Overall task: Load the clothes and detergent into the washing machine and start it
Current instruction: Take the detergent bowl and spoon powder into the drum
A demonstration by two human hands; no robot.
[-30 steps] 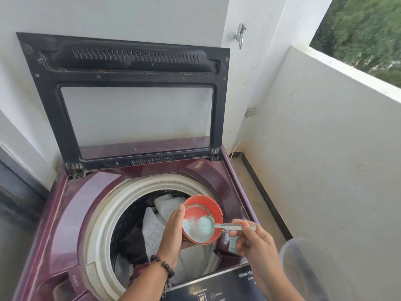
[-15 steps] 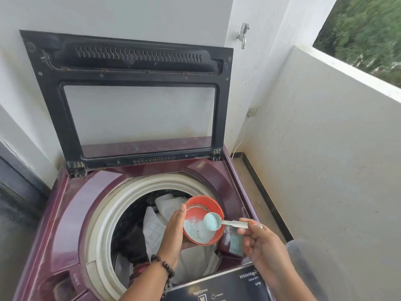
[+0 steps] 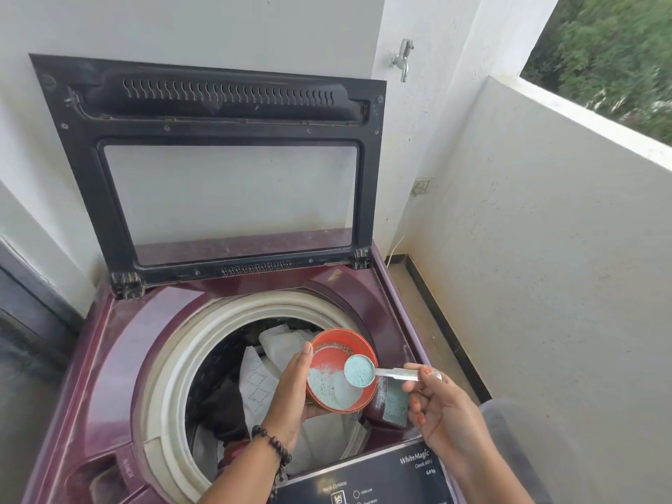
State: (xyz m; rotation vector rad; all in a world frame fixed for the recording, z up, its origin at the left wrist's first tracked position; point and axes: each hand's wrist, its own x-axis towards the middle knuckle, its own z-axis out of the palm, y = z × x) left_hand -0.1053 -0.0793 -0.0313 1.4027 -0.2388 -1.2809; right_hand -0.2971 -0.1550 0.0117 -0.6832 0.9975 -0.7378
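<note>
The washing machine (image 3: 120, 358) stands in a corner, a white wall close on its right and a narrow strip of floor between them. Its lid (image 3: 218, 169) is propped upright against the back wall, leaving the drum mouth open, with clothes (image 3: 262, 380) inside. Over the drum's right edge the left hand (image 3: 291, 391) holds a red bowl (image 3: 340, 352) of detergent, tilted toward the person. The right hand (image 3: 442, 412) pinches a spoon (image 3: 394, 373) in its fingers, handle pointing right, its filled scoop over the bowl.
</note>
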